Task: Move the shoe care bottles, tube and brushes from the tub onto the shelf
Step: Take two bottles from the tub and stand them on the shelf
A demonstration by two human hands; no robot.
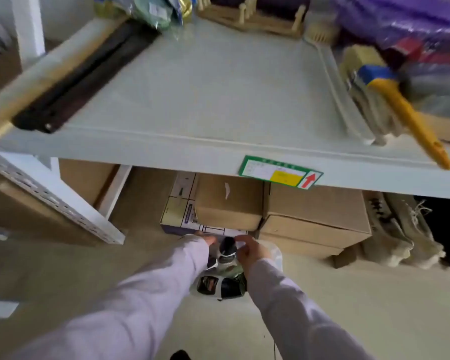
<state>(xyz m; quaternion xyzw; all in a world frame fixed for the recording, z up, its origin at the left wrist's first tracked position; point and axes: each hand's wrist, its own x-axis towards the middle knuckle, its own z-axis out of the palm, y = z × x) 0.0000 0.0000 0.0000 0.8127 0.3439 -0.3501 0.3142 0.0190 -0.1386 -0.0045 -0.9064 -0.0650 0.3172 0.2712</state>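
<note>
Head camera looks down past our two arms in pale lilac sleeves to the floor, where the translucent white plastic tub (277, 253) stands just in front of the brown cardboard boxes (315, 216) under the shelf. Inside the tub we see a black-capped bottle with a white band (227, 249), which stands upright, its long axis pointing up towards the camera. Nearer to us lie more dark and white containers (220, 284), packed close together; which is a tube and which is a brush we cannot tell, as the picture is blurred.

Our left hand (205, 240) is at the left side of the black cap and our right hand (247, 252) is at its right side, so the bottle is between the two hands. The right hand is curled and seems to touch the bottle's shoulder; the left hand's fingers reach past the cap. Whether either hand already clamps something, we cannot tell.

The pale grey-green shelf board (213, 87) is above the tub and well apart from it, with a wide bare area in the middle. We judge that the bottle must travel straight up along its own axis and then forward over the shelf edge (166, 154). The right hand looks a little nearer for this lift.
</note>
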